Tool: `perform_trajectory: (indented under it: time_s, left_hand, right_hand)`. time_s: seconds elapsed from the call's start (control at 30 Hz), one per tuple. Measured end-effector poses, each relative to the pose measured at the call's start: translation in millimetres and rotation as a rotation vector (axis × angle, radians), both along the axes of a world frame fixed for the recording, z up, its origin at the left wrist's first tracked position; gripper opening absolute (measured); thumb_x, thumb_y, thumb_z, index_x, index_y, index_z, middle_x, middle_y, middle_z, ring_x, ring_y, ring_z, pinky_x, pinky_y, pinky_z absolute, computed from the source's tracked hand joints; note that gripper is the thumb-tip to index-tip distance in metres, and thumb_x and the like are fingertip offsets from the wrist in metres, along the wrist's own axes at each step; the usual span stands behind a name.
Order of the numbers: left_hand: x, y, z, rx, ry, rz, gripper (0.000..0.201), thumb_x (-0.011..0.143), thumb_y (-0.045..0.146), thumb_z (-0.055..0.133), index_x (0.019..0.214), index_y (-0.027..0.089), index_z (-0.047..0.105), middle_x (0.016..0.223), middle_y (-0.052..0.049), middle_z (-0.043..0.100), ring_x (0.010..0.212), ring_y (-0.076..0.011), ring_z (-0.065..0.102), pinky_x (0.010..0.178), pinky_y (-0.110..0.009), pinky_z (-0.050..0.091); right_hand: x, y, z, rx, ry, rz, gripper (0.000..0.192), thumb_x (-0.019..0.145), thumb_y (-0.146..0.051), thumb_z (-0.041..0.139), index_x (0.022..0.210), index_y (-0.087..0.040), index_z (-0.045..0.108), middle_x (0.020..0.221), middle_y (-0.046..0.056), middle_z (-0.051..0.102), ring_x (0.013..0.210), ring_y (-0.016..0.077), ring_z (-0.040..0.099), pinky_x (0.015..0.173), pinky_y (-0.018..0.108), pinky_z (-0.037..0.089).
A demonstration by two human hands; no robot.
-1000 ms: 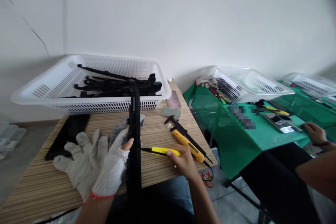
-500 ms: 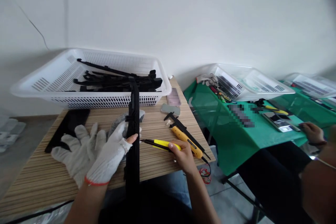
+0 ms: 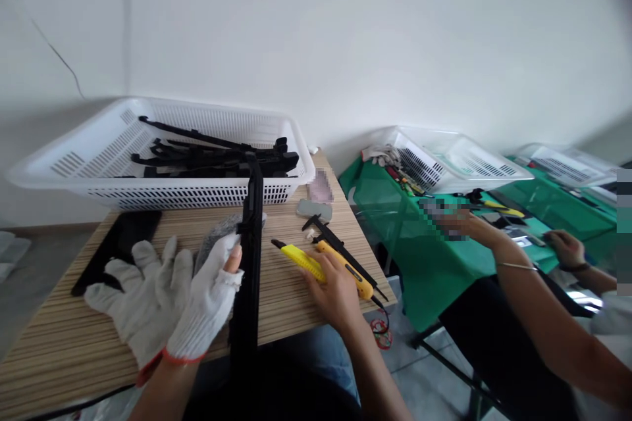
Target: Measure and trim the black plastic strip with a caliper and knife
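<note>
My left hand (image 3: 210, 299) wears a white knit glove with the bare thumb tip poking out. It grips a long black plastic strip (image 3: 251, 243) with clips along its edge; the fingers behind the strip are partly hidden. The strip runs from near the basket's front down towards my lap. In my bare right hand (image 3: 338, 293) is a yellow utility knife (image 3: 303, 261), its dark tip pointing up and left, apart from the strip. A spare white glove (image 3: 143, 296) lies left of my left hand, and a grey cloth-like bundle (image 3: 217, 231) sits behind it.
A white basket (image 3: 207, 192) of black strips (image 3: 197, 158) stands at the back. Calipers (image 3: 348, 255), a yellow corded tool (image 3: 363, 288), a grey flat case (image 3: 315, 210) and a dark tablet-like slab (image 3: 118, 243) lie on the table. At right, a co-worker's arm (image 3: 523, 283) reaches over a green-covered table (image 3: 424, 289).
The knife has come away from the strip, its tip now angled further up. My left thumb has lifted off the strip's face. A co-worker's arm has reached in over the green table.
</note>
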State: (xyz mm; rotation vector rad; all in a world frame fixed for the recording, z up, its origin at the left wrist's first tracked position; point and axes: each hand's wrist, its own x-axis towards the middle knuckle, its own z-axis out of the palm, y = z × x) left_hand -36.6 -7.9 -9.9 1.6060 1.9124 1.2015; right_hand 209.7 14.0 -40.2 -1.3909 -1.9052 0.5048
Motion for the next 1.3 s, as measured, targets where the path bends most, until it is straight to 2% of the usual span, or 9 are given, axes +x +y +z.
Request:
perform_trajectory:
  time_s: [0.1, 0.3, 0.4, 0.47, 0.53, 0.63, 0.83, 1.03, 1.3]
  left_hand:
    - [1.0, -6.4, -3.8, 0.083, 0.043, 0.067, 0.036, 0.094, 0.057, 0.058, 0.119, 0.035, 0.073, 0.126, -0.002, 0.073, 0.148, -0.0407, 0.045, 0.103, -0.057, 0.059]
    - [8.9, -1.4, -16.7, 0.025, -0.158, -0.148, 0.052, 0.095, 0.056, 0.058, 0.144, 0.038, 0.057, 0.129, -0.002, 0.074, 0.103, -0.0312, 0.075, 0.086, -0.048, 0.067]
    - [8.5, 1.2, -21.2, -0.053, -0.179, -0.172, 0.057, 0.096, 0.053, 0.057, 0.149, 0.034, 0.051, 0.134, -0.005, 0.072, 0.108, -0.0291, 0.074, 0.093, -0.046, 0.064]
    - [8.1, 2.0, -20.3, -0.065, -0.159, -0.162, 0.057, 0.095, 0.053, 0.057, 0.147, 0.031, 0.052, 0.138, -0.006, 0.07, 0.12, -0.0291, 0.07, 0.102, -0.046, 0.06]
    - [8.4, 2.2, -16.5, -0.062, -0.133, -0.146, 0.058, 0.094, 0.056, 0.056, 0.145, 0.028, 0.054, 0.14, -0.007, 0.069, 0.127, -0.0297, 0.066, 0.107, -0.046, 0.056]
    - [9.7, 2.0, -10.3, -0.069, -0.101, -0.133, 0.061, 0.093, 0.059, 0.053, 0.143, 0.024, 0.055, 0.137, -0.009, 0.071, 0.128, -0.0292, 0.066, 0.108, -0.044, 0.055]
    - [9.7, 2.0, -9.4, -0.04, -0.099, -0.167, 0.06, 0.094, 0.056, 0.053, 0.145, 0.023, 0.054, 0.141, -0.01, 0.069, 0.132, -0.0291, 0.064, 0.111, -0.045, 0.053]
    - [9.8, -0.2, -7.7, -0.052, -0.102, -0.177, 0.056, 0.096, 0.052, 0.051, 0.144, 0.024, 0.055, 0.14, -0.01, 0.069, 0.13, -0.0285, 0.066, 0.109, -0.044, 0.056]
    - [8.3, -2.3, -10.0, -0.069, -0.113, -0.214, 0.054, 0.097, 0.049, 0.053, 0.145, 0.024, 0.055, 0.14, -0.01, 0.069, 0.131, -0.0283, 0.065, 0.111, -0.044, 0.054]
  right_hand:
    - [-8.3, 7.7, 6.1, 0.041, -0.274, 0.023, 0.03, 0.099, -0.031, 0.062, 0.126, -0.023, 0.072, 0.112, 0.01, 0.075, 0.107, 0.0271, 0.069, 0.098, 0.04, 0.054]
    - [-25.4, 25.1, 35.7, -0.083, -0.598, 0.17, 0.029, 0.094, -0.034, 0.072, 0.119, -0.021, 0.074, 0.112, 0.011, 0.076, 0.106, 0.029, 0.07, 0.092, 0.04, 0.055]
    - [-20.4, 56.3, 60.3, -0.199, -0.588, 0.242, 0.03, 0.095, -0.043, 0.07, 0.113, -0.021, 0.077, 0.109, 0.011, 0.077, 0.101, 0.0287, 0.073, 0.084, 0.036, 0.055]
    - [-10.6, 87.5, 74.7, -0.269, -0.515, 0.179, 0.031, 0.101, -0.044, 0.061, 0.108, -0.021, 0.079, 0.107, 0.01, 0.079, 0.099, 0.0267, 0.073, 0.083, 0.033, 0.053]
    - [1.6, 119.4, 82.4, -0.282, -0.463, 0.0, 0.034, 0.105, -0.04, 0.053, 0.115, -0.018, 0.078, 0.115, 0.011, 0.077, 0.109, 0.026, 0.071, 0.089, 0.032, 0.051]
    - [16.3, 155.4, 78.4, -0.321, -0.462, -0.198, 0.047, 0.102, -0.042, 0.06, 0.135, -0.01, 0.067, 0.135, 0.019, 0.068, 0.128, 0.0289, 0.062, 0.103, 0.032, 0.045]
    - [6.6, 203.1, 54.3, -0.32, -0.461, -0.318, 0.102, 0.093, -0.064, 0.064, 0.162, 0.002, 0.027, 0.164, 0.032, 0.032, 0.154, 0.0386, 0.032, 0.121, 0.042, 0.031]
    - [-20.0, 236.9, 51.1, -0.522, -0.414, -0.463, 0.088, 0.085, -0.059, 0.075, 0.152, -0.008, 0.052, 0.157, 0.028, 0.044, 0.147, 0.0427, 0.04, 0.114, 0.051, 0.041]
    - [-20.3, 236.5, 39.1, -0.48, -0.365, -0.55, 0.085, 0.084, -0.058, 0.076, 0.145, -0.002, 0.058, 0.15, 0.028, 0.051, 0.144, 0.0397, 0.045, 0.118, 0.046, 0.038]
